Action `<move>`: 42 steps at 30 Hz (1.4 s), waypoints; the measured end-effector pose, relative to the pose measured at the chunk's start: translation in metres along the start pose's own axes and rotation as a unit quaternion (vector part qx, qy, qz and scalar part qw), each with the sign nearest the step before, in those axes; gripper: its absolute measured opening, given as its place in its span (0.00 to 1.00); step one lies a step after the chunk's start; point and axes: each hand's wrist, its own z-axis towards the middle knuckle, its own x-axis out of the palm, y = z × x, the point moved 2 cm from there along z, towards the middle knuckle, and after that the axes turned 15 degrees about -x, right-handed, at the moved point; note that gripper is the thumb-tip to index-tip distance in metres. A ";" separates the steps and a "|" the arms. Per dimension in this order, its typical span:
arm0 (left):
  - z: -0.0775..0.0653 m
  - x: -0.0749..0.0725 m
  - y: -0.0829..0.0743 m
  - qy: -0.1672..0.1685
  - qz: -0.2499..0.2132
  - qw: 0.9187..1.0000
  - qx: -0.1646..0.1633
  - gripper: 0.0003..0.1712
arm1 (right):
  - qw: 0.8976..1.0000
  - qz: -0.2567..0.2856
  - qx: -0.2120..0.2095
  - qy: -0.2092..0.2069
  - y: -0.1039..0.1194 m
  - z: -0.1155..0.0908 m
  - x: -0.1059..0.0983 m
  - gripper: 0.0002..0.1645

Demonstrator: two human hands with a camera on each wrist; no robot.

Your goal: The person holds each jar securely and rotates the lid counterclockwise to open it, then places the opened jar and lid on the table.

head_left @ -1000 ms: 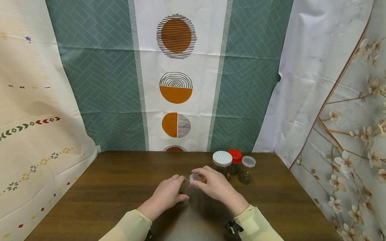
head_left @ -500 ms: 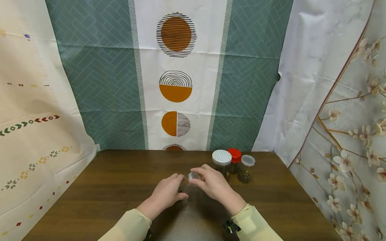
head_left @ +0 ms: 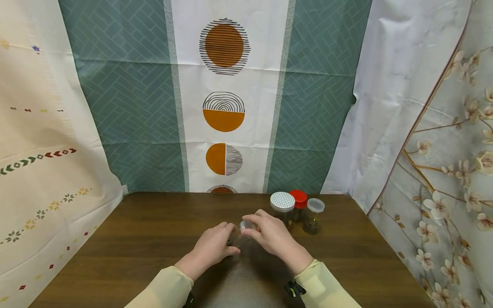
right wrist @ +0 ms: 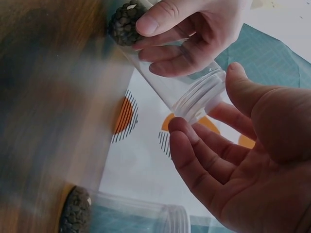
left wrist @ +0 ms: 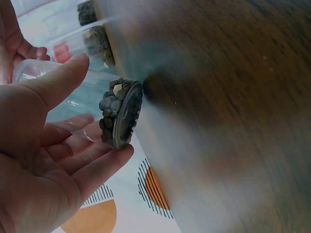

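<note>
My left hand point(head_left: 212, 247) grips a clear plastic jar point(left wrist: 92, 87) by its lower body, thumb on one side and fingers on the other. Dark pebble-like pieces point(left wrist: 111, 107) fill only the bottom of this jar. It leans toward my right hand point(head_left: 269, 233), with its base close to the tabletop. At the jar's mouth, the thumb and fingers of my right hand hold the clear ribbed lid point(right wrist: 200, 96) from both sides. Whether the lid is screwed tight cannot be made out. In the head view the left hand hides most of the jar.
Behind the right hand stand a jar with a white patterned lid point(head_left: 283, 201), a red-lidded jar point(head_left: 298, 199) and a smaller jar with a translucent lid point(head_left: 316, 205). They hold dark contents. The brown wooden table point(head_left: 154, 239) ends at a hanging cloth point(head_left: 227, 128).
Both hands and the jar keep almost the same place. Only slight shifts of the right hand's fingers at the lid and of the head view show.
</note>
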 end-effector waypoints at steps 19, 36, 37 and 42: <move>0.001 -0.001 0.001 0.011 -0.004 1.000 -0.004 0.31 | 0.999 -0.029 -0.037 0.001 0.004 0.001 -0.001 0.25; -0.001 0.000 0.003 -0.018 -0.002 0.999 0.028 0.30 | 0.996 -0.049 -0.070 -0.017 0.006 -0.002 0.000 0.24; -0.001 0.000 0.003 -0.018 -0.003 0.999 0.028 0.30 | 0.996 -0.049 -0.072 -0.018 0.006 -0.001 0.000 0.24; -0.001 0.000 0.003 -0.011 -0.003 1.000 0.025 0.30 | 0.996 -0.044 -0.077 -0.018 0.005 -0.002 0.001 0.24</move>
